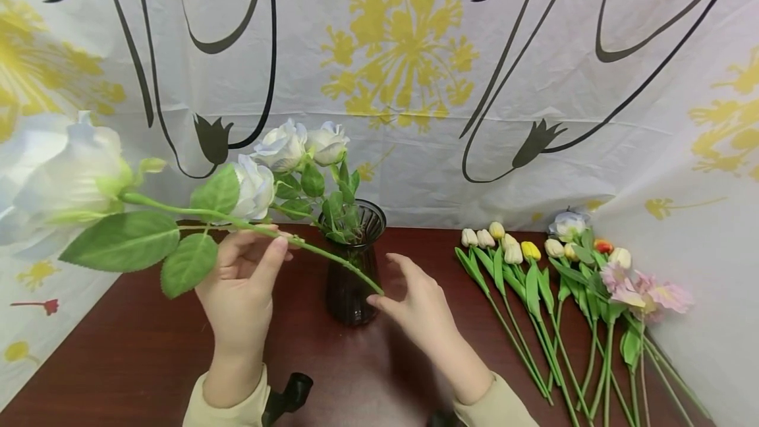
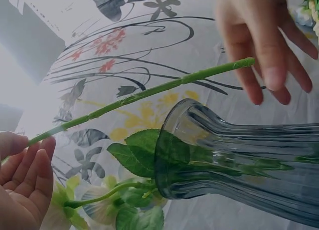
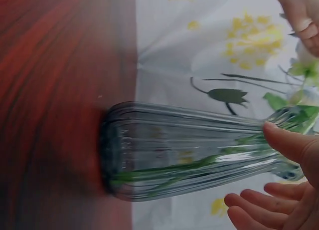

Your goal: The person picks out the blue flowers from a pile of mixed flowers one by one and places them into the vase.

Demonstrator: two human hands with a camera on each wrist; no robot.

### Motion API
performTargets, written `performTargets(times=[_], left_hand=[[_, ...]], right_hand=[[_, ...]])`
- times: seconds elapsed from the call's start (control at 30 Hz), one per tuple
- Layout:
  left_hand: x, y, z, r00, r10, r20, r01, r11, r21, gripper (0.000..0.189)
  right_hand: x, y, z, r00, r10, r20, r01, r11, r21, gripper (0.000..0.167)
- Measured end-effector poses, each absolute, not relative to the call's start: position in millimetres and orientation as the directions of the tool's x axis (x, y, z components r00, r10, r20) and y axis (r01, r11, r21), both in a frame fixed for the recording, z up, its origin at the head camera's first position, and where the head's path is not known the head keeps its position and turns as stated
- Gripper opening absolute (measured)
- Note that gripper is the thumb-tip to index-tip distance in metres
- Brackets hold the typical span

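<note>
My left hand [image 1: 243, 288] pinches the green stem [image 2: 134, 98] of a pale white-blue rose [image 1: 65, 176] between thumb and fingers. The bloom hangs at the far left of the head view, with leaves [image 1: 127, 239] below it. From there the stem slants down to the right, in front of a dark ribbed glass vase [image 1: 352, 288]. My right hand [image 1: 423, 308] has its fingers spread loosely, with the thumb right at the cut end of the stem. Several white roses [image 1: 281, 147] stand in the vase and lean left, their stems [image 3: 189, 165] visible through the glass.
On the right of the dark red table [image 1: 148, 341] lie several tulips [image 1: 512, 252], a pink flower [image 1: 646, 292] and another pale rose [image 1: 569, 224]. Behind them hangs a patterned white cloth [image 1: 415, 170]. A black object [image 1: 296, 391] sits by the left sleeve.
</note>
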State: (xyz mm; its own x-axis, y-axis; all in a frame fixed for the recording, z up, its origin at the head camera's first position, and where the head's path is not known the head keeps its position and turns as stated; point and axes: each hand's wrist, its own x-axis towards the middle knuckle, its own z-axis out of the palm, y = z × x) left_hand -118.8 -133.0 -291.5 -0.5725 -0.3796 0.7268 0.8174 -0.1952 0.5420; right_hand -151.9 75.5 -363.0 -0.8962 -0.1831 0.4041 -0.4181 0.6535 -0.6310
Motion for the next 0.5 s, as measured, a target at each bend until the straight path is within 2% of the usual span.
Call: performTargets(times=[0.17, 0.5], left_hand=[[-118, -135, -289, -0.519, -0.435, 0.736, 0.853, -0.201, 0.483, 0.014], [-118, -139, -286, -0.424, -0.618, 0.662, 0.899, -0.196, 0.393, 0.015]], right_hand=[[-162, 74, -377, -0.911, -0.168, 0.376, -0.392, 0.636, -0.665, 0.078], [-175, 70, -399, -0.928, -0.196, 0.316, -0.368, 0.596, -0.713, 0.087]])
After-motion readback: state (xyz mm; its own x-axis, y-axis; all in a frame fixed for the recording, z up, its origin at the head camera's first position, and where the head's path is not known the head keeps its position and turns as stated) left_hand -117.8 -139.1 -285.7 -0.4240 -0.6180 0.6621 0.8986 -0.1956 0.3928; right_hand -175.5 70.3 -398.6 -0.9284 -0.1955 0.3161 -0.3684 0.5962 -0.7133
